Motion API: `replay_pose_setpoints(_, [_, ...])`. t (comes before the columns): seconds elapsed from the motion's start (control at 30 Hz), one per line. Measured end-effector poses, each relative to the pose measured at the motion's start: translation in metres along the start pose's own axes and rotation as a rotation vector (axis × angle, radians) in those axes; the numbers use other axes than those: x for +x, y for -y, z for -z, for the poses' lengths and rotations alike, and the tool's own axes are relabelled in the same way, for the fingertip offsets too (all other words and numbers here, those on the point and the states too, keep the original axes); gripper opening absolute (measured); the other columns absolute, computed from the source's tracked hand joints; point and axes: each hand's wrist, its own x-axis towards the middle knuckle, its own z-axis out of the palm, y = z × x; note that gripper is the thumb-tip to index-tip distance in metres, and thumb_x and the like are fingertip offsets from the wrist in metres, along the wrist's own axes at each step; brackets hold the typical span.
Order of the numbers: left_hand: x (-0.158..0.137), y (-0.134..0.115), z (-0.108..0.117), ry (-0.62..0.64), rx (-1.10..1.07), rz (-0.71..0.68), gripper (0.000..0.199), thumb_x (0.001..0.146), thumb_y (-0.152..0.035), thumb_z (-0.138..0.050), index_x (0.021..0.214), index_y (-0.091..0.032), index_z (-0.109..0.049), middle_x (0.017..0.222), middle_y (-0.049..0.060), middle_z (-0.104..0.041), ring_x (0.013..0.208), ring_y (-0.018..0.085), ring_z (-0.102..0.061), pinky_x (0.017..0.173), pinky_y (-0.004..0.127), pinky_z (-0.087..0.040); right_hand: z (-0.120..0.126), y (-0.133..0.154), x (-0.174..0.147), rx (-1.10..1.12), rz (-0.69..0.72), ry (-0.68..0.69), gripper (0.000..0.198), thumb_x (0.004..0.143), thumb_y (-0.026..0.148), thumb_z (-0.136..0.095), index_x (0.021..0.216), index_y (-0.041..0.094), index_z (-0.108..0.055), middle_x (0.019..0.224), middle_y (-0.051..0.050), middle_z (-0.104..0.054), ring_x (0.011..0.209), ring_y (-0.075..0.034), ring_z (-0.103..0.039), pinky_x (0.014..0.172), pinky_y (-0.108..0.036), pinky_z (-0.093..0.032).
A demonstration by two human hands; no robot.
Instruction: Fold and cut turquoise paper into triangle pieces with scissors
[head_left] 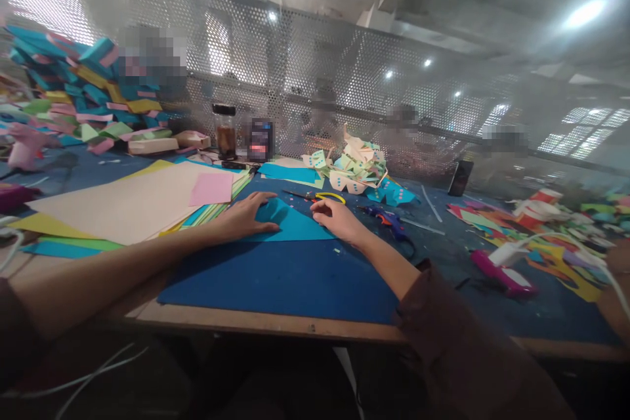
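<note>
A blue sheet of paper (298,226) with a slanting upper right edge lies in front of me on the dark blue table mat. My left hand (251,215) rests at its left part, thumb and fingers apart, palm down. At its right edge is my right hand (338,218), fingers curled in towards the thumb; whether anything is pinched there I cannot make out. Just behind the paper lie scissors (331,197) with yellow handles. A blue glue gun (386,218) is right of my right hand.
Stacked coloured paper (132,200) lies left, topped by a pink sheet (211,189). Behind are a jar (226,133), a phone (260,139) and a heap of cut paper shapes (359,167). A pink power strip (502,273) lies right, near another person's arm (615,289).
</note>
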Motion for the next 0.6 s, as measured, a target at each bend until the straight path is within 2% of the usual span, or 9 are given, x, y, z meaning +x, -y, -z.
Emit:
replay_pose_setpoints(0.17, [0.0006,-0.0034,0.0002,-0.065,-0.063,-0.032,0.086,0.072,-0.055,-0.073,0.144,-0.020,-0.043,0.136,0.016,-0.056,0.129,0.033,-0.054,0.109,0.047,-0.043,-0.0024,-0.0008,0.0015,0.014,0.015,0.010,0.015,0.090,0.014,-0.059,0.104,0.016,-0.064,0.105,-0.008,-0.070,0.097,-0.017,-0.068,0.089,-0.033,-0.053])
replay_pose_setpoints(0.27, [0.0017,-0.0035,-0.0004,-0.120,-0.110,-0.070,0.080,0.071,-0.050,-0.074,0.140,-0.021,-0.046,0.132,0.014,-0.059,0.124,0.032,-0.057,0.105,0.048,-0.047,-0.0035,-0.0006,0.0017,-0.014,0.044,-0.001,0.015,0.089,0.013,-0.061,0.103,0.015,-0.065,0.108,-0.009,-0.071,0.099,-0.017,-0.068,0.093,-0.034,-0.051])
replay_pose_setpoints(0.47, [0.0055,0.0028,-0.0035,-0.213,-0.173,-0.153,0.059,0.071,-0.035,-0.070,0.128,-0.024,-0.057,0.117,0.009,-0.068,0.109,0.027,-0.065,0.100,0.044,-0.052,-0.0057,0.0006,-0.0004,-0.121,0.102,-0.045,0.017,0.087,0.012,-0.061,0.103,0.014,-0.067,0.108,-0.010,-0.072,0.098,-0.019,-0.068,0.094,-0.037,-0.050])
replay_pose_setpoints(0.6, [0.0034,-0.0019,-0.0006,-0.234,-0.165,-0.152,0.041,0.077,-0.033,-0.062,0.117,-0.023,-0.063,0.107,0.006,-0.072,0.104,0.025,-0.068,0.097,0.042,-0.053,-0.0090,0.0002,-0.0019,-0.142,0.146,-0.044,0.022,0.087,0.013,-0.062,0.108,0.016,-0.067,0.115,-0.010,-0.071,0.100,-0.019,-0.068,0.093,-0.036,-0.052])
